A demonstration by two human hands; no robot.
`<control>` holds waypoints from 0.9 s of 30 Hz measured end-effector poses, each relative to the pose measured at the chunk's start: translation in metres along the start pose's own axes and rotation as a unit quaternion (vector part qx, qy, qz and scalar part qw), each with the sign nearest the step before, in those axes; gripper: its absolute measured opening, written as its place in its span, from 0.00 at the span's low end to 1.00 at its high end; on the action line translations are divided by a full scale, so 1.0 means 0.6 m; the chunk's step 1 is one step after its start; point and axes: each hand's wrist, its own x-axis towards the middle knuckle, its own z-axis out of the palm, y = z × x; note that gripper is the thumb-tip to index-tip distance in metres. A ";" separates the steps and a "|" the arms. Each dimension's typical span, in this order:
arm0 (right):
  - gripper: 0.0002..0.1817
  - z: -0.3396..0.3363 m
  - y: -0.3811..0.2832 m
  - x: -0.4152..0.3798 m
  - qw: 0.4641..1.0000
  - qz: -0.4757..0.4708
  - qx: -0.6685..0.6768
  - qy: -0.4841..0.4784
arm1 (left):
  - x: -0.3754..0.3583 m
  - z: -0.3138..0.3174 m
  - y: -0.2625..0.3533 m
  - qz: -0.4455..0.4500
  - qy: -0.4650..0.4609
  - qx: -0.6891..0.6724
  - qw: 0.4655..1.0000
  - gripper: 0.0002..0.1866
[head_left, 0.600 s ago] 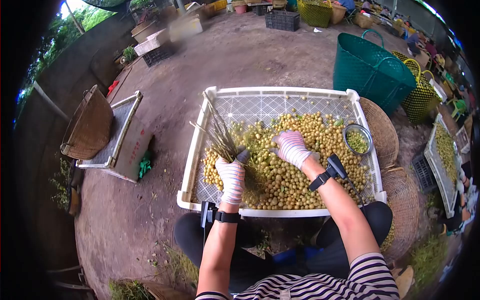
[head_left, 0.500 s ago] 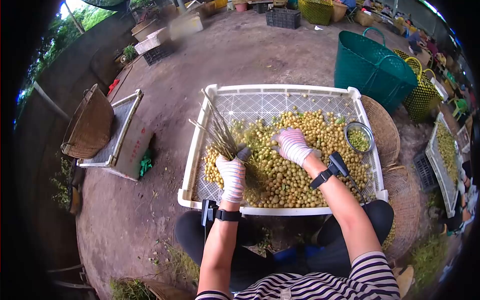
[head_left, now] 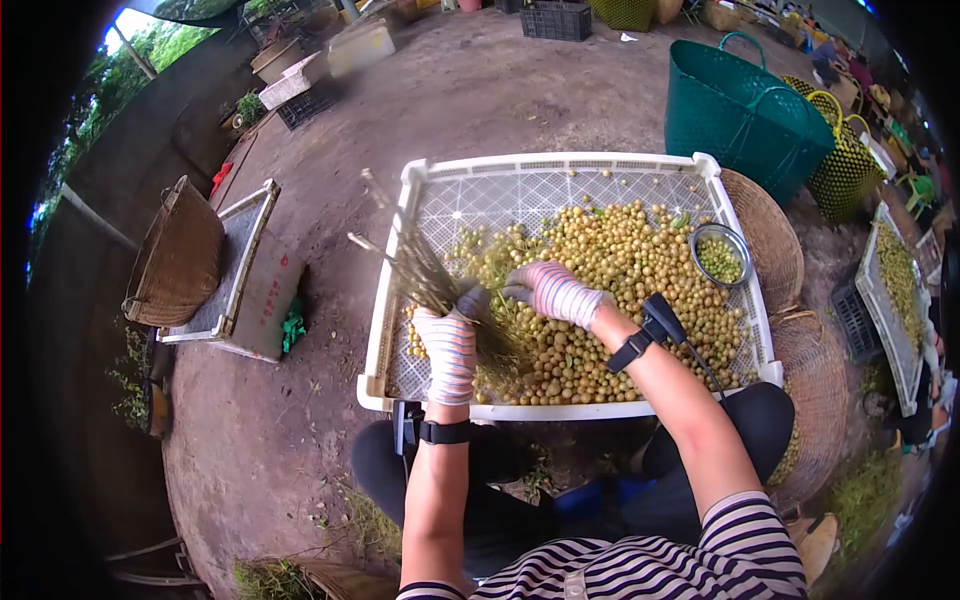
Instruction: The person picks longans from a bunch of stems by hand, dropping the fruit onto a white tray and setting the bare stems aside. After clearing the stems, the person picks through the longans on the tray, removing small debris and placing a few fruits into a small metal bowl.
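My left hand [head_left: 447, 340], in a striped glove, is closed round a bundle of thin stems [head_left: 415, 268] over the left part of a white mesh tray [head_left: 572, 411]. The woody ends point up and left, and the fine twigs hang down to the right. Beside those twigs is my right hand [head_left: 553, 290], gloved too, with its fingers bent together toward the bundle; what lies between its fingertips is too small to make out. Many round yellowish fruits [head_left: 600, 345] cover the tray's middle and right. A metal bowl [head_left: 720, 254] holding greener fruits rests at the tray's right side.
Right of the tray are flat woven baskets [head_left: 812, 400], a green bag [head_left: 740, 125] and a yellow-black bag [head_left: 845, 175]. A brown basket [head_left: 175, 255] rests on a crate [head_left: 262, 300] at left. Farther right stands another fruit tray [head_left: 893, 310]. People are visible at the upper right.
My left hand and the bundle have moved left, the stems leaning farther over the tray's left edge. My right hand has shifted left, closer to the twigs. The view has shifted slightly.
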 end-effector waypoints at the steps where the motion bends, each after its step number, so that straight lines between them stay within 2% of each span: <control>1: 0.15 0.007 0.015 -0.005 1.000 -0.007 0.007 0.023 | -0.001 -0.001 0.006 0.011 0.021 0.013 1.000 0.10; 2: 0.14 0.011 0.033 -0.009 0.997 -0.051 -0.031 0.054 | -0.004 0.000 0.013 0.018 0.043 0.019 0.999 0.11; 5: 0.14 -0.016 0.034 -0.020 0.990 -0.060 -0.121 0.052 | -0.019 0.017 0.017 0.009 0.051 0.035 0.998 0.11; 6: 0.13 -0.013 0.047 -0.022 0.987 -0.071 -0.115 0.081 | -0.015 0.016 0.016 0.011 0.056 0.054 0.997 0.12; 9: 0.12 -0.012 0.095 -0.027 0.984 0.077 -0.161 0.010 | 0.007 -0.007 0.012 0.025 0.065 -0.002 0.998 0.13; 10: 0.11 -0.036 0.079 -0.034 0.982 0.103 -0.159 0.000 | 0.002 -0.007 0.022 0.032 0.054 0.015 0.998 0.11; 14: 0.09 -0.051 0.063 -0.032 0.963 0.046 -0.252 0.081 | -0.005 -0.016 0.041 0.024 0.040 0.013 0.999 0.12; 18: 0.08 -0.031 0.074 -0.010 0.944 0.102 -0.310 -0.052 | -0.023 -0.011 0.080 0.039 0.049 0.063 0.996 0.13; 19: 0.08 -0.027 0.081 -0.011 0.959 0.076 -0.272 -0.008 | -0.013 -0.031 0.074 0.062 0.058 0.043 0.995 0.15; 21: 0.08 -0.022 0.087 -0.020 0.979 0.024 -0.190 0.073 | -0.002 -0.051 0.077 0.046 0.057 0.038 0.997 0.15; 22: 0.07 -0.022 0.084 -0.019 0.990 0.039 -0.106 0.088 | -0.003 -0.052 0.073 0.040 0.060 0.029 0.997 0.15; 25: 0.06 -0.046 0.055 -0.022 0.966 0.001 -0.204 0.157 | -0.004 -0.048 0.069 0.046 0.076 0.035 0.995 0.14; 27: 0.09 -0.059 0.026 -0.016 0.975 -0.043 -0.192 0.103 | -0.004 -0.050 0.085 0.076 0.093 0.086 0.989 0.14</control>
